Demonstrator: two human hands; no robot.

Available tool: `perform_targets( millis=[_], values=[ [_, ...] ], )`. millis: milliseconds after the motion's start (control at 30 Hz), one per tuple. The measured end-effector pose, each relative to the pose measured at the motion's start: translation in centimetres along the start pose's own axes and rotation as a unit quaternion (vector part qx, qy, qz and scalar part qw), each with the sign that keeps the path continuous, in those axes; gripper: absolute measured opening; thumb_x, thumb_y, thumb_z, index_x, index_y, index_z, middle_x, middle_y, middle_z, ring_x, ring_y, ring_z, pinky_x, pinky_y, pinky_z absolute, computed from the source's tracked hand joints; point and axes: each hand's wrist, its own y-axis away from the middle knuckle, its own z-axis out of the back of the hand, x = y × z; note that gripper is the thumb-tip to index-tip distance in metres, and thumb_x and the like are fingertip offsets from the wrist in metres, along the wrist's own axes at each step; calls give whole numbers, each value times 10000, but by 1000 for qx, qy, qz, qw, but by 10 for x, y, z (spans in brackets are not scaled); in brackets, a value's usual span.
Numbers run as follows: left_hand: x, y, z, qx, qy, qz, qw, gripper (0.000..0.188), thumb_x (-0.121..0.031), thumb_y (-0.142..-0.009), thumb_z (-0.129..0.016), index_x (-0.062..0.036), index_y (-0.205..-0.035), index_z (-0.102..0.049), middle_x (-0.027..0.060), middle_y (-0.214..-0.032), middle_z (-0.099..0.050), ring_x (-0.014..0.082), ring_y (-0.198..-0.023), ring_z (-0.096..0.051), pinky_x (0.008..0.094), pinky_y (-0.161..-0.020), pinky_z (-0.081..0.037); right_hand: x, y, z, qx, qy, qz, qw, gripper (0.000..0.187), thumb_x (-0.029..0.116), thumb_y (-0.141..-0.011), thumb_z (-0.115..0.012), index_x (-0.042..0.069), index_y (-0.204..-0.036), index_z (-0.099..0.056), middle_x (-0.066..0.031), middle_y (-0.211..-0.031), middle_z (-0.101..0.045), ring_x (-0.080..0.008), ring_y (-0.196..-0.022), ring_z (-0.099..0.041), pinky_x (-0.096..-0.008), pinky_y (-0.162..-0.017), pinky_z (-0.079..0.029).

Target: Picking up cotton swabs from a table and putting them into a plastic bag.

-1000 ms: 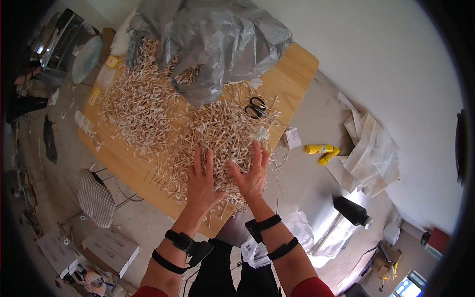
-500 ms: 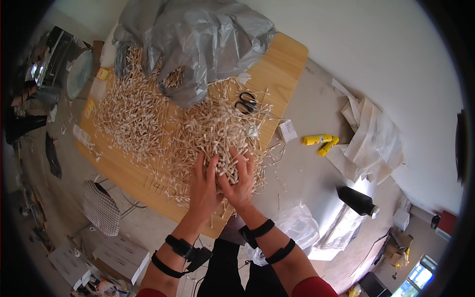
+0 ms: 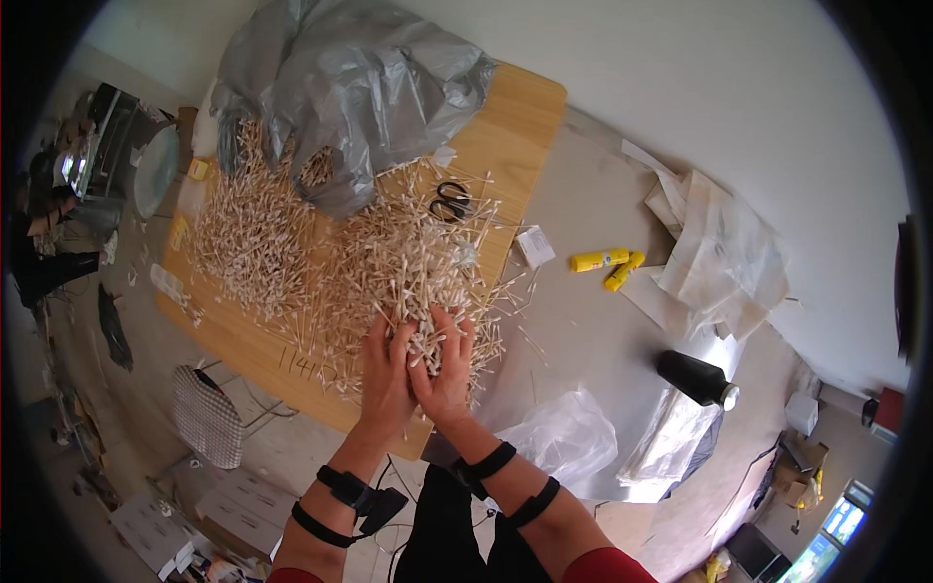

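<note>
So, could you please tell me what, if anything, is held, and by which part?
The bare left hand and right hand cup thin, tan, white-tipped cotton swabs between them, by the clump's sides; individual grips are hidden.

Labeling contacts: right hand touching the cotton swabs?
Touching: the head view shows the right hand sunk in among the cotton swabs, no gap visible.

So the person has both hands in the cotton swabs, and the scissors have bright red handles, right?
Not quite: the scissors' handles are black, as the head view shows. The left hand and right hand are indeed in the cotton swabs.
</note>
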Motion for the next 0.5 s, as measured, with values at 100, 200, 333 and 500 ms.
perform_targets(
  millis=[100, 200, 333, 500],
  values=[
    [0, -1, 7, 21, -14, 5, 1000, 623, -63, -775, -666, -89, -1313, -351, 237, -1351, -301, 434, -1176, -374, 475, -953, -373, 3, 1, -7, 13, -23, -51, 998, 643, 163, -785, -581, 50, -1374, -348, -210, -1357, -382, -465, -1274, -280, -495, -1034, -307],
    [-2, -9, 11, 54, -7, 3, 999, 657, -14, -754, -667, -85, -1318, -337, 235, -1365, -296, 440, -1226, -348, 467, -990, -357, -1, -3, -10, -6, -33, -59, 998, 650, 174, -813, -600, 21, -1381, -324, -231, -1356, -378, -446, -1279, -292, -466, -1049, -291],
    [-3, -19, 22, 84, -4, 6, 996, 711, 61, -661, -690, -84, -1288, -389, 217, -1346, -336, 430, -1202, -377, 443, -970, -382, -8, -8, -12, -50, -135, -155, 977, 806, 294, -783, -705, 7, -1405, -281, -259, -1354, -357, -396, -1288, -324, -435, -1056, -292],
    [6, -28, 35, 92, 11, -22, 995, 765, 96, -601, -707, -76, -1281, -400, 205, -1316, -385, 392, -1205, -400, 430, -959, -407, -16, -14, -4, 8, -237, -174, 956, 844, 355, -818, -681, 14, -1435, -217, -254, -1391, -314, -351, -1310, -322, -404, -1072, -276]
  ],
)
